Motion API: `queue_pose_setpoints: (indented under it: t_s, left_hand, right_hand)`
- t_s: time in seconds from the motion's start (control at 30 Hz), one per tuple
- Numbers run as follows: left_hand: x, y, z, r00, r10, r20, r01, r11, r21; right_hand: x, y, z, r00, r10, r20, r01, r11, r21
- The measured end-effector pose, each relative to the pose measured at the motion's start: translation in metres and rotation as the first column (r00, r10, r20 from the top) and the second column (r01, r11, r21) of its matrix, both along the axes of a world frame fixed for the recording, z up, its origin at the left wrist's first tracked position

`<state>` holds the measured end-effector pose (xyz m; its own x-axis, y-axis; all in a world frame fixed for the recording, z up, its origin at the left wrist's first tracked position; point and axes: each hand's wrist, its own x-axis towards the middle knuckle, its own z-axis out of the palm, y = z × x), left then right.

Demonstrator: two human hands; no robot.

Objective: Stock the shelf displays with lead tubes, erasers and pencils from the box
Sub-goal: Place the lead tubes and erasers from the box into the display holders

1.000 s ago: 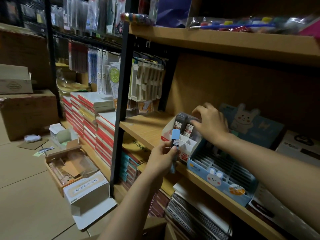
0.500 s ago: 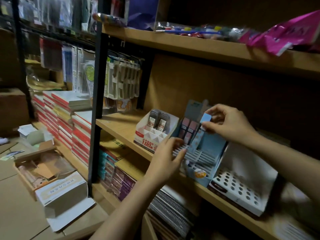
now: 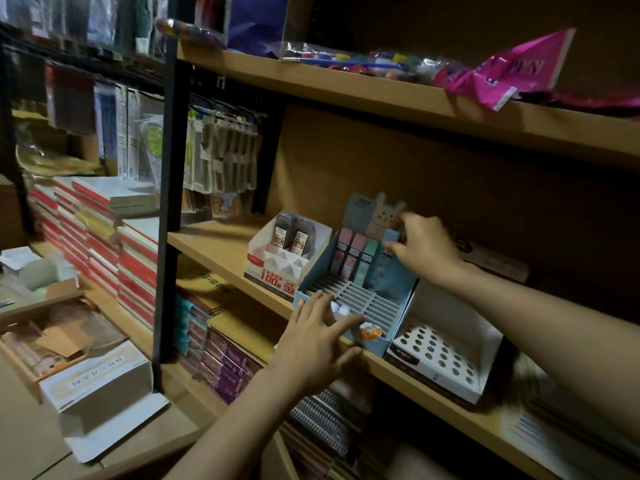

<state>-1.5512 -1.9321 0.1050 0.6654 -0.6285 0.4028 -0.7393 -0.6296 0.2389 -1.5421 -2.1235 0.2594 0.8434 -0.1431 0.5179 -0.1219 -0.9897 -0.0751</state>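
**Hands stocking a blue display on a shelf**

Right hand [image 3: 424, 247] pinches a blue tube [image 3: 389, 242] in the blue display's [image 3: 398, 289] back row, beside three tubes [image 3: 356, 258]. Left hand [image 3: 318, 337], fingers spread, rests at its front, at the shelf [image 3: 214, 244] edge. White display [image 3: 277, 268] holds two.

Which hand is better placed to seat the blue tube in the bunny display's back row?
Right hand: it already pinches the blue tube at that row. The left hand is at the display's front edge.

Stacked red-edged notebooks [image 3: 104, 237] fill the left rack beneath hanging stationery packets [image 3: 221, 154]. A pink packet [image 3: 502, 77] lies on the top shelf [image 3: 346, 88]. Spiral-bound pads [image 3: 322, 424] sit on the lowest level.
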Motion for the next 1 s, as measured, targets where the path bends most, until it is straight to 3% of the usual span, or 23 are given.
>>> queue_pose_setpoints:
  t_s: [0.27, 0.53, 0.63, 0.8, 0.9, 1.0]
  left_hand:
    - [0.004, -0.002, -0.004, 1.000, -0.002, -0.011, 0.002, 0.999, -0.036]
    - [0.004, -0.003, -0.004, 1.000, -0.003, -0.023, 0.002, 0.999, -0.042]
    - [0.003, -0.003, -0.005, 1.000, -0.004, -0.026, 0.003, 0.999, -0.050]
    - [0.002, -0.003, -0.006, 1.000, -0.006, -0.013, 0.006, 0.999, -0.053]
    - [0.002, -0.003, -0.006, 1.000, -0.009, -0.002, 0.009, 0.998, -0.058]
    - [0.003, -0.003, -0.007, 1.000, -0.011, 0.009, 0.011, 0.998, -0.064]
  right_hand:
    - [-0.004, -0.009, -0.002, 0.997, -0.037, -0.071, 0.032, 0.997, -0.067]
    - [-0.004, -0.011, -0.018, 0.998, -0.020, -0.066, 0.028, 0.991, 0.127]
    - [-0.003, -0.011, -0.019, 0.995, -0.068, -0.079, 0.072, 0.996, 0.052]
    - [-0.002, -0.009, -0.018, 0.993, -0.116, -0.030, 0.106, 0.964, -0.244]
    - [-0.003, -0.009, -0.021, 0.994, -0.107, -0.001, 0.103, 0.959, -0.262]
    - [-0.004, -0.006, -0.024, 0.994, -0.109, -0.019, 0.105, 0.982, -0.160]
